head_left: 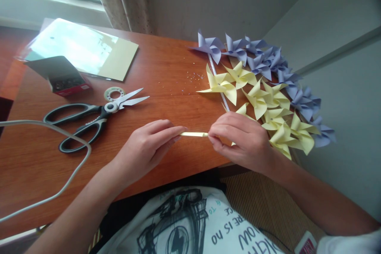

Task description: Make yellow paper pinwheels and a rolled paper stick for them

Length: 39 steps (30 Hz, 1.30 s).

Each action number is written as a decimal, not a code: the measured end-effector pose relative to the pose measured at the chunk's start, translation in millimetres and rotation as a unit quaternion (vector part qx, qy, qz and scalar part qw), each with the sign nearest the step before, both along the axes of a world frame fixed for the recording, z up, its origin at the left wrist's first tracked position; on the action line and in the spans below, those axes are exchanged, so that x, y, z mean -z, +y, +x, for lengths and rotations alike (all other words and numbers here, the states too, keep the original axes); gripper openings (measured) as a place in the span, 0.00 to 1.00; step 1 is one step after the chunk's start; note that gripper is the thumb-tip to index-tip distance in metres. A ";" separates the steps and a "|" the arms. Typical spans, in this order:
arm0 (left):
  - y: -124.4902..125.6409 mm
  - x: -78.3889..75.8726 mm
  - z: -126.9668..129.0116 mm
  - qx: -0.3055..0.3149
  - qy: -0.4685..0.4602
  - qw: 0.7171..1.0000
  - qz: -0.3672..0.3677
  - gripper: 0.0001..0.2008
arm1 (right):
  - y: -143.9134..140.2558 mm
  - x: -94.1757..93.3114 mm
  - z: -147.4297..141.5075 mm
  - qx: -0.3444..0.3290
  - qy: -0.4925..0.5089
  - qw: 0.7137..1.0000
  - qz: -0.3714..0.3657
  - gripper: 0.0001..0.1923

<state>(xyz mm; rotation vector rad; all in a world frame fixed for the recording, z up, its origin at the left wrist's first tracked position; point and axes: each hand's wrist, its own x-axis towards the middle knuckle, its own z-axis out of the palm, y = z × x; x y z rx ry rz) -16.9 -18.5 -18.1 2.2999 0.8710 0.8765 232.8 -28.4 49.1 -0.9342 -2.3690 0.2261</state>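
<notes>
Both hands' fingers pinch yellow paper strip (194,134) ends; open box (66,83) holds small dark bits

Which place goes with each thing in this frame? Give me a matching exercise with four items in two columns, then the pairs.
Things:
1. black-handled steel scissors
2. thin rolled yellow paper stick
3. lilac folded-paper pinwheels
4. small clear tape roll

Places:
A. pinched between the left hand and the right hand
B. along the far right edge of the wooden table, beyond the yellow folded-paper pinwheels
C. flat on the table, left of both hands, blades slightly apart
D. just behind the scissor pivot

Pairs: 1-C, 2-A, 3-B, 4-D
</notes>
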 end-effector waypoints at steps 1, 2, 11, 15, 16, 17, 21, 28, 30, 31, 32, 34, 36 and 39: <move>0.0 -0.1 0.2 0.000 0.001 1.000 0.004 0.13 | 0.0 -0.2 -0.1 0.001 -0.002 1.000 0.000 0.08; 0.0 -0.2 0.3 0.000 0.001 1.000 0.009 0.13 | -0.1 -0.5 -0.2 0.001 -0.003 1.000 0.000 0.08; 1.2 -0.4 -1.5 -0.005 0.009 1.000 0.022 0.12 | -1.8 -1.5 3.5 -0.006 0.004 1.000 0.004 0.08; 1.8 -0.3 -1.2 -0.005 0.012 1.000 0.025 0.11 | -0.8 0.2 5.1 -0.009 0.004 1.000 0.008 0.09; 1.9 -0.4 -1.1 -0.004 0.012 1.000 0.025 0.11 | -0.5 0.5 5.3 -0.011 0.005 1.000 0.007 0.09; 2.0 -0.4 -1.0 -0.004 0.013 1.000 0.023 0.11 | -0.3 0.8 5.5 -0.013 0.005 1.000 0.006 0.09; 2.6 -0.3 -1.2 0.002 0.009 1.000 0.000 0.11 | -0.2 1.7 7.0 -0.022 0.012 1.000 0.003 0.09; 2.6 -2.3 -2.6 0.020 -0.004 0.998 -0.059 0.10 | -1.3 3.4 13.0 -0.041 0.006 0.999 0.011 0.07; 2.6 -2.4 -3.1 0.023 -0.004 0.997 -0.071 0.10 | -1.5 3.1 13.8 -0.041 0.001 0.999 0.021 0.08; 2.7 -2.2 -3.4 0.025 -0.004 0.997 -0.076 0.10 | -1.4 3.0 14.1 -0.042 -0.002 0.999 0.026 0.08; 2.8 -1.9 -3.7 0.028 -0.004 0.996 -0.080 0.10 | -1.3 2.8 14.5 -0.044 -0.008 0.998 0.033 0.08; 3.1 -1.3 -4.4 0.034 -0.005 0.996 -0.085 0.10 | -1.0 2.3 15.8 -0.053 -0.027 0.997 0.057 0.09; 3.3 -1.0 -4.7 0.037 -0.005 0.995 -0.088 0.09 | -0.6 1.2 17.5 -0.067 -0.053 0.992 0.090 0.09; 3.5 -1.3 -4.6 0.041 -0.004 0.995 -0.091 0.10 | -0.5 -2.1 19.6 -0.087 -0.093 0.983 0.128 0.08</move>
